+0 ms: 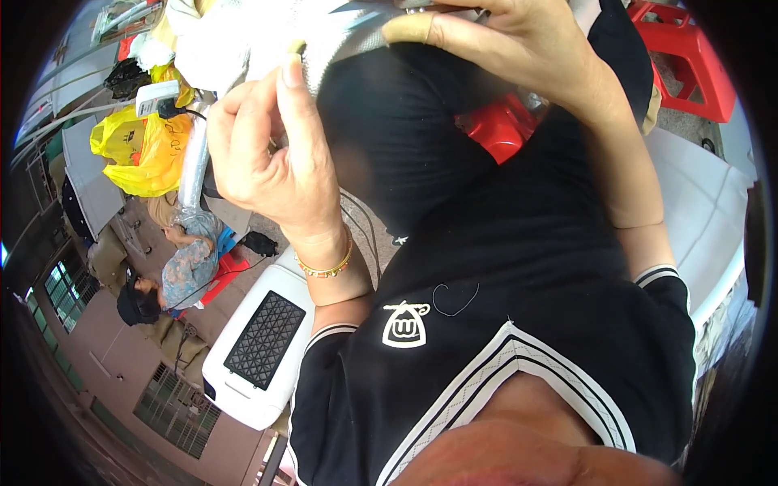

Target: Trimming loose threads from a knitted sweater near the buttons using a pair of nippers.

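Note:
White knitted cloth (223, 49) lies in bright glare at the top, over my dark trousers. My left hand (275, 154), wearing a beaded bracelet (324, 269), is raised at the cloth's near edge. Its thumb and a fingertip with a yellowish cover (297, 46) are pinched together; whatever is between them is too small to make out. To the right, my right hand (527, 49) curls at the upper edge, its thumb in a tan finger cover (408, 29). Beside that thumb shows a blurred blue-grey strip (365, 14); the picture's edge cuts off what this hand grips.
Yellow plastic bags (146, 150) and a white device (157, 99) are at left. Beyond them a person (182, 271) sits on a red stool. A white case with a black grille (266, 340) stands by my left elbow; another red stool (689, 61) is at upper right.

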Action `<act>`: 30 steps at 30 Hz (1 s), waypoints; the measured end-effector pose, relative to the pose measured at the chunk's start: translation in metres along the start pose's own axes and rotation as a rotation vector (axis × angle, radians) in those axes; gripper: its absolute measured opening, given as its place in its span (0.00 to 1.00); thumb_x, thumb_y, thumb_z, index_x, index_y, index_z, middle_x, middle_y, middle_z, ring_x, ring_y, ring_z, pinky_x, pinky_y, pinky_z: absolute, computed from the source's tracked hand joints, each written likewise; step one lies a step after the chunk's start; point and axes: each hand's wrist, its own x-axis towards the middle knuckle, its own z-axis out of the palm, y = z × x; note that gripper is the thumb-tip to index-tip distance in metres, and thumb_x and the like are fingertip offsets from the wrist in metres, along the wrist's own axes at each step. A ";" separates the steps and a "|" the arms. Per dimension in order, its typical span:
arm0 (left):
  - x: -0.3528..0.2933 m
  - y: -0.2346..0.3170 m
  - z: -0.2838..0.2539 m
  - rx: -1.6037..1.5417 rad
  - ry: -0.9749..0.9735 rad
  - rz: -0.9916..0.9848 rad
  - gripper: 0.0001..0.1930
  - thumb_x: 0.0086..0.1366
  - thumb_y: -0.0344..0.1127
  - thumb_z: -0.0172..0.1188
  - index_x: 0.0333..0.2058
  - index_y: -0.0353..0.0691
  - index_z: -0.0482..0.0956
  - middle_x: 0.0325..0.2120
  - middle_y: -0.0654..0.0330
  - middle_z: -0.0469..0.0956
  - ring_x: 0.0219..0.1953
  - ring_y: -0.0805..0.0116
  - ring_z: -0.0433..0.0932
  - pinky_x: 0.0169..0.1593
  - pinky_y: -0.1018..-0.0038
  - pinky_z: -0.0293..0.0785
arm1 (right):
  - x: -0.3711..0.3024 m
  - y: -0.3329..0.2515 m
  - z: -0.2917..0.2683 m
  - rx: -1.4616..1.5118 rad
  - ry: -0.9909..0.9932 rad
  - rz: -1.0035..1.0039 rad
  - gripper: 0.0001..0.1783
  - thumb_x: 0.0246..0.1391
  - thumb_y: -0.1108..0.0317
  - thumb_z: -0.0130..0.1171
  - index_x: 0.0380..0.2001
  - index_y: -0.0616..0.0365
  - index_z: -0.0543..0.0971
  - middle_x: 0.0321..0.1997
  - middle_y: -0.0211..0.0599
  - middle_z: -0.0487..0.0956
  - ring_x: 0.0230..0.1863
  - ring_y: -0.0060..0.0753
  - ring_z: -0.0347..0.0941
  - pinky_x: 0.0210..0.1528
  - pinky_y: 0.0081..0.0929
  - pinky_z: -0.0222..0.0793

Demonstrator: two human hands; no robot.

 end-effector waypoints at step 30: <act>-0.011 -0.010 0.006 -0.182 0.108 -0.010 0.04 0.61 0.25 0.68 0.34 0.32 0.87 0.28 0.60 0.78 0.30 0.74 0.74 0.34 0.81 0.68 | 0.027 0.000 0.006 -0.141 -0.164 -0.183 0.13 0.51 0.69 0.66 0.42 0.58 0.84 0.33 0.36 0.75 0.33 0.38 0.76 0.34 0.32 0.70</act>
